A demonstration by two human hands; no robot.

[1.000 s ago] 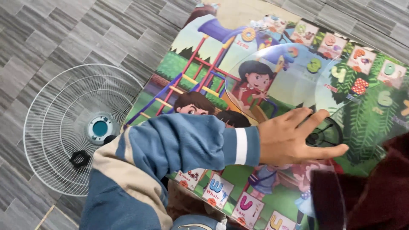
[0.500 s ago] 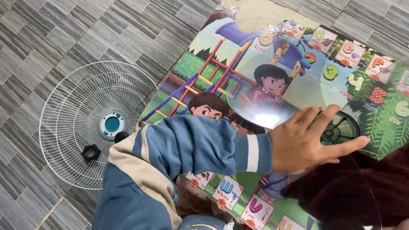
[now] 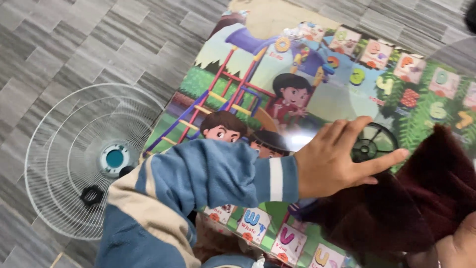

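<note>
Step in hand, as judged: wiping the clear fan blade [image 3: 342, 106], which lies on the picture mat [image 3: 238, 74]. Left hand [image 3: 337, 159], fingers spread, presses flat beside the blade hub [image 3: 373, 144]. Right hand [image 3: 458, 243] grips the dark red cloth [image 3: 411, 198] just right of the hub. Next move calls for steady pressure during the wipe.

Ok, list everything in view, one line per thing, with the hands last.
fan grille: one, white wire with a blue centre, on the floor at left
black nut: one, lying on the grille
play mat: one, multicoloured cartoon print, on the floor
fan blade: one, clear with a black hub, on the mat
cloth: one, dark red, over the blade at right
floor: grey tiles
left hand: on the hub, fingers spread
right hand: at the cloth, mostly hidden
</note>
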